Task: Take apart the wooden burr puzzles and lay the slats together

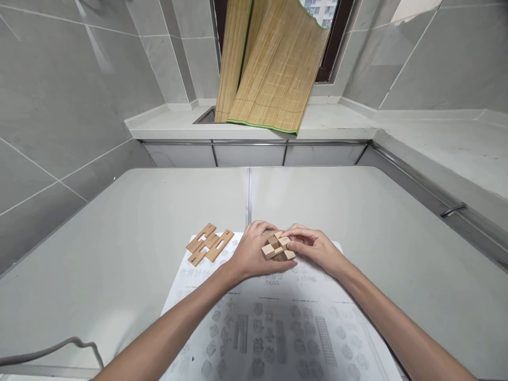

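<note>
Grey countertop (119, 254) carries a printed sheet (278, 328). Above it, a wooden puzzle (278, 247) is gripped by the left hand (252, 254) and right hand (313, 248). Loose wooden pieces (209, 243) are laid nearby.

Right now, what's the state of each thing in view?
wooden puzzle: blocks interlocked, gripped from both sides
left hand: closed on the puzzle's left side
right hand: fingertips pinching the puzzle's right side
slotted wooden pieces: loose, lying flat, overlapping, untouched
printed sheet: lying flat, forearms over it
bamboo mat: partly unrolled, leaning at the window
</note>
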A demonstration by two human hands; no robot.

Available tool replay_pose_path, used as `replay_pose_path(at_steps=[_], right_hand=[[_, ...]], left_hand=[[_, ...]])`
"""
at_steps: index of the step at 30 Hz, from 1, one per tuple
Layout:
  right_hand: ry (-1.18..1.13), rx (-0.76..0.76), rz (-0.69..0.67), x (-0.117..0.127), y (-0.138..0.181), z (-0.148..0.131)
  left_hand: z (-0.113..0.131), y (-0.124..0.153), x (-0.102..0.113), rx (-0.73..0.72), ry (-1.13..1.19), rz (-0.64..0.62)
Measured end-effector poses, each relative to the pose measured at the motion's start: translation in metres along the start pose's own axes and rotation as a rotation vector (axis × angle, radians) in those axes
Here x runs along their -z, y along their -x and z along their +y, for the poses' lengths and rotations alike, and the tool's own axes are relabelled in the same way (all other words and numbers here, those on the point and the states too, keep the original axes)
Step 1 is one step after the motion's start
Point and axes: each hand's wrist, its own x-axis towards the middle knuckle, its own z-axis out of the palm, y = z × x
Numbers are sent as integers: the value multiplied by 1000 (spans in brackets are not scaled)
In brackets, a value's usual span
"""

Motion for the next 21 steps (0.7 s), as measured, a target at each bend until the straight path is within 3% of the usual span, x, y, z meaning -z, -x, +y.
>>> replay_pose_path(at_steps=[6, 15, 21], right_hand=[[-26, -43, 16, -4, 1, -2], [-201, -25, 212, 7, -1, 2], [-134, -27, 243, 10, -2, 0]], left_hand=[[-2, 0, -2, -16, -24, -27], [-1, -1, -3, 18, -59, -22], [-3, -1, -4, 12, -18, 7]])
